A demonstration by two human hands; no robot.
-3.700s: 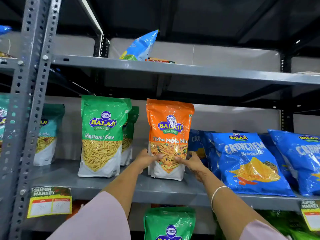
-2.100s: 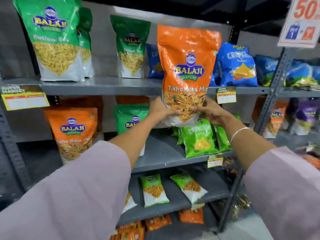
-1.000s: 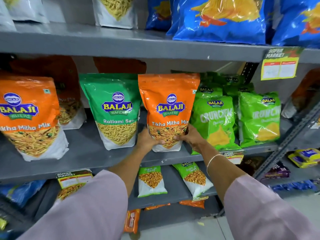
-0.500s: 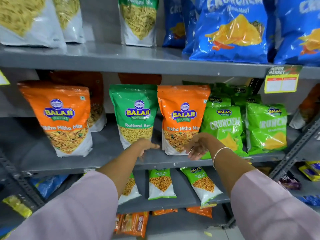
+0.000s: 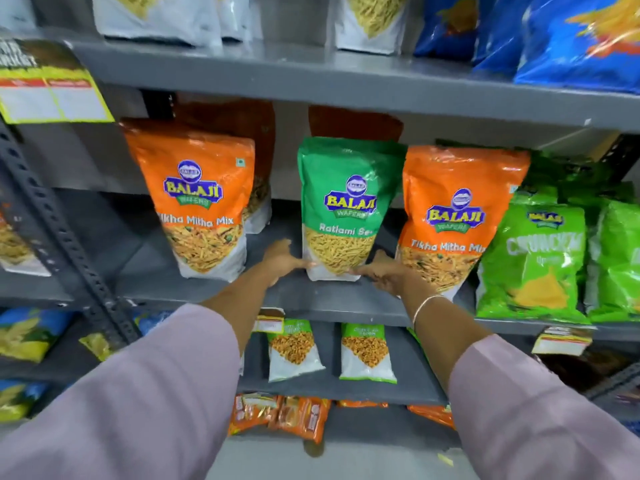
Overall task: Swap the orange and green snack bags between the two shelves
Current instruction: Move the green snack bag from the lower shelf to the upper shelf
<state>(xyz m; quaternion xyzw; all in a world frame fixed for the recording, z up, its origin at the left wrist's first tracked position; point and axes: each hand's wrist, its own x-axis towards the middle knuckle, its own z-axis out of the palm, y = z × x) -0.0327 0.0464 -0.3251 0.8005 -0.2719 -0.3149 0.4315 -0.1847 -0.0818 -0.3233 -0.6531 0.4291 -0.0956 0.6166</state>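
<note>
A green Ratlami Sev bag (image 5: 346, 209) stands upright on the middle shelf (image 5: 329, 303). It sits between two orange Tikha Mitha Mix bags, one on its left (image 5: 197, 199) and one close on its right (image 5: 457, 216). My left hand (image 5: 282, 259) presses the green bag's lower left corner. My right hand (image 5: 384, 275) presses its lower right corner, so both hands clasp its base. More orange bags stand behind in shadow. On the upper shelf (image 5: 311, 81) only the white bottoms of other green bags (image 5: 370, 22) show.
Blue chip bags (image 5: 571, 39) fill the upper shelf's right side. Light green Crunchem bags (image 5: 533, 265) crowd the middle shelf at right. A slotted grey upright (image 5: 59, 237) rises at left. Small packets (image 5: 294, 351) lie on the lower shelf, and orange packs (image 5: 277, 415) below them.
My hands set the orange bag down on the middle shelf beside the green one and released it. Both hands then moved left onto the green bag's base.
</note>
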